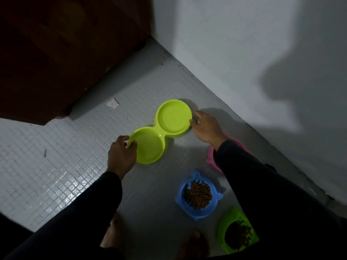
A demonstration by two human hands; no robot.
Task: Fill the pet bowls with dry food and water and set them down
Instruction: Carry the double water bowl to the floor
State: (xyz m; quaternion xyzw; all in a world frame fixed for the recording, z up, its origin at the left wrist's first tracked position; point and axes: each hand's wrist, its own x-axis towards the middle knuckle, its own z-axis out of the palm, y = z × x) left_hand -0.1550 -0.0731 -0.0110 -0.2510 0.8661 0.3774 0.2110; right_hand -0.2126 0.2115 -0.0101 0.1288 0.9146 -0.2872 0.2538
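Resting on the tiled floor [56, 184] near the wall corner was the lime double bowl [161, 131]. Left hand [121, 154] pinched its near rim; right hand [206, 127] gripped its far rim. Nearer than the double bowl sat a blue bowl [198, 196] and a green bowl [237, 234], both holding kibble; a pink bowl [211, 158] lay partly hidden under the right sleeve.

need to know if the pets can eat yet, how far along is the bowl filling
Done: the blue bowl and green bowl hold dry food on the floor. In hand: left hand and right hand hold the yellow-green double bowl, possibly holding water. The pink bowl is mostly hidden.
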